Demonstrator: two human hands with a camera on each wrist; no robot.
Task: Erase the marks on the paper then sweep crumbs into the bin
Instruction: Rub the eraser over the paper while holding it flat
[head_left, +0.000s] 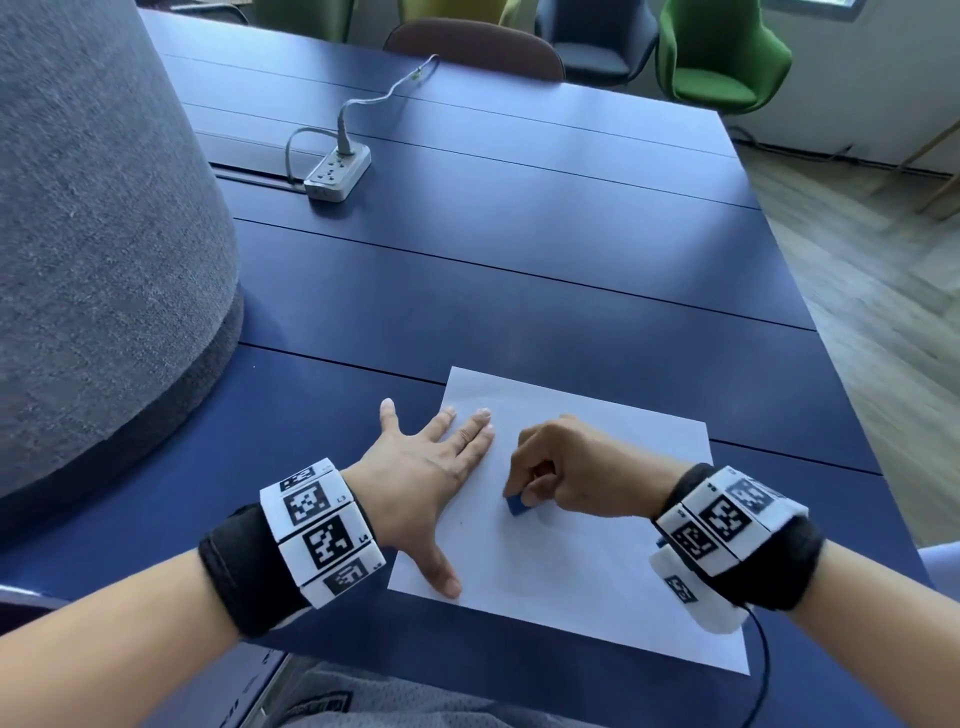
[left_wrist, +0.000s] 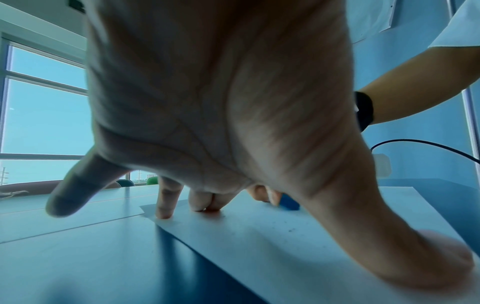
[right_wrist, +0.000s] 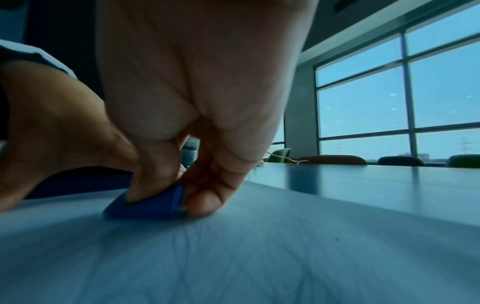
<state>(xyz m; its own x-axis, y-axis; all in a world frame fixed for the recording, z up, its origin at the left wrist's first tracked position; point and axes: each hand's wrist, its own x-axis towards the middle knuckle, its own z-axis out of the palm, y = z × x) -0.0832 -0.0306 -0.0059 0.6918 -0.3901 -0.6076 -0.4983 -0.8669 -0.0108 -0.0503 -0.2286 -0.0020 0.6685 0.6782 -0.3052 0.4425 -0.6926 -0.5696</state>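
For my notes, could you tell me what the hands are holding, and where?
The right hand pinches the blue eraser by its upper end. The left hand holds nothing, pressing flat on the paper.

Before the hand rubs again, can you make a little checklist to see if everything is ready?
1. Left hand pressing the paper flat with spread fingers: ok.
2. Right hand pinching the blue eraser: ok.
3. Eraser touching the paper: ok, seen in the right wrist view.
4. Paper lying fully on the table: ok.
5. Marks left to erase: cannot tell, only a faint smudge shows.
6. Bin for the crumbs within sight: not ok, none shows in any view.
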